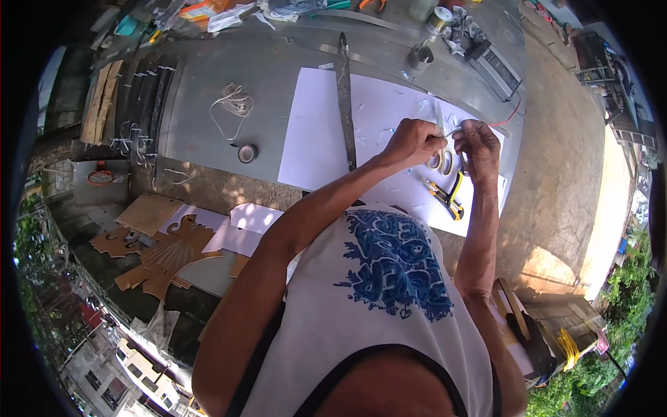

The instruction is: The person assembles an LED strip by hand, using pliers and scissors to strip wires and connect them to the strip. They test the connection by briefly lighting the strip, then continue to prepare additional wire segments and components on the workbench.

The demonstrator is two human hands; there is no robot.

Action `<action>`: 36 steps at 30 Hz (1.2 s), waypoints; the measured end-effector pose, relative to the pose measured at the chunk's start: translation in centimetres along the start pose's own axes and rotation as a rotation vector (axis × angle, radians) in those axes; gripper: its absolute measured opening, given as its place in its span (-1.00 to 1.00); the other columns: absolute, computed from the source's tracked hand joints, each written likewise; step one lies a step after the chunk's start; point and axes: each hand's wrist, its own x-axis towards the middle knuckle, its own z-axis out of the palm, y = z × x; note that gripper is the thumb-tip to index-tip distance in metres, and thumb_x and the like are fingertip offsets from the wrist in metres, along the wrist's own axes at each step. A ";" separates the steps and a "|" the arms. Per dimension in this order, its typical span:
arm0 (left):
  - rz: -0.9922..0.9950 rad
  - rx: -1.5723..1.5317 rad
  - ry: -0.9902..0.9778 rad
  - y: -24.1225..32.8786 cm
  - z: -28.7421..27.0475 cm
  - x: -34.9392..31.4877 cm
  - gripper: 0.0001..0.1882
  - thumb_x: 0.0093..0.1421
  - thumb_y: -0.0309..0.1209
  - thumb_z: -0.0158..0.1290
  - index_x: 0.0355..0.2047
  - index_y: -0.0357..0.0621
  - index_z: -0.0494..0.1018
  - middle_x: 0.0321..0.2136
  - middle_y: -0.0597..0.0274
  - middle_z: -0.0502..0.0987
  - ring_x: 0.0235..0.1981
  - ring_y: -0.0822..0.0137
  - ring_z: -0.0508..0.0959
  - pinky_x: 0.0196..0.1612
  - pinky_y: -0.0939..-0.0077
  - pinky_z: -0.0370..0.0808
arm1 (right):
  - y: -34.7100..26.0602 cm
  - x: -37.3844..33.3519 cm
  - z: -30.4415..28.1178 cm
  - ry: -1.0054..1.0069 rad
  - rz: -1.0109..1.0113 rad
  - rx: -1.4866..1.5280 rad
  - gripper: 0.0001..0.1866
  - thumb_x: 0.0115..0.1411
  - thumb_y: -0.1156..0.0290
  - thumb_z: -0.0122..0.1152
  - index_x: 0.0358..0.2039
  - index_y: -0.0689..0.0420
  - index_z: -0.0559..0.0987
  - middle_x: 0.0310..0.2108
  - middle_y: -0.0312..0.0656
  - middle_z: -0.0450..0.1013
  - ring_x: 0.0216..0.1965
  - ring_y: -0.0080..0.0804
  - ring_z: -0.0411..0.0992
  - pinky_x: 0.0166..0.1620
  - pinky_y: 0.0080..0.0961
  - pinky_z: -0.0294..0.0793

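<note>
My left hand is closed in a pinch above the white sheet. Close beside it, my right hand has its fingertips pressed together. A short, thin, pale wire-like piece spans the two hands; its exact kind is too small to make out. Under and between them lies a pair of scissors, partly covered by the left hand. Toward me on the sheet rest a yellow-and-black cutter knife and a tool with a yellow-and-black handle, its far end hidden near my right hand.
A long dark strip crosses the sheet. On the grey table are a tape roll, a bundle of pale cord, a dark cup, a solder-like spool and a grey device with a red wire. Cut brown pieces lie lower left.
</note>
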 end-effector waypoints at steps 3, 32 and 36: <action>-0.078 -0.127 -0.106 0.8 -0.2 0.4 -0.77 0.26 -0.37 0.19 -0.19 -0.30 0.61 -0.54 0.21 0.64 -0.63 0.49 0.55 -0.55 0.54 0.45 | -0.6 -1.3 -0.6 0.024 0.013 0.020 -0.78 0.31 0.34 0.28 -0.23 0.27 0.58 -0.43 -0.11 0.61 -0.52 -0.49 0.50 -0.42 -0.59 0.46; -0.374 -0.650 -0.422 0.0 -5.3 -2.6 -0.79 0.24 -0.40 0.18 -0.25 -0.36 0.59 -0.49 0.17 0.57 -0.47 0.38 0.56 -0.33 0.49 0.49 | -1.3 -5.9 3.5 -0.107 -0.691 -0.943 -0.64 0.01 0.55 0.42 -0.12 0.08 0.66 -0.20 -0.26 0.56 -0.18 -0.25 0.50 -0.13 -0.32 0.52; -0.385 -0.648 -0.445 0.1 -5.3 -3.1 -0.78 0.23 -0.40 0.19 -0.24 -0.37 0.59 -0.50 0.20 0.57 -0.48 0.38 0.55 -0.33 0.51 0.47 | -0.7 -5.7 3.1 -0.234 -0.812 -1.013 -0.71 -0.07 0.57 0.38 -0.26 0.08 0.67 -0.27 -0.31 0.56 -0.27 -0.29 0.49 -0.20 -0.34 0.52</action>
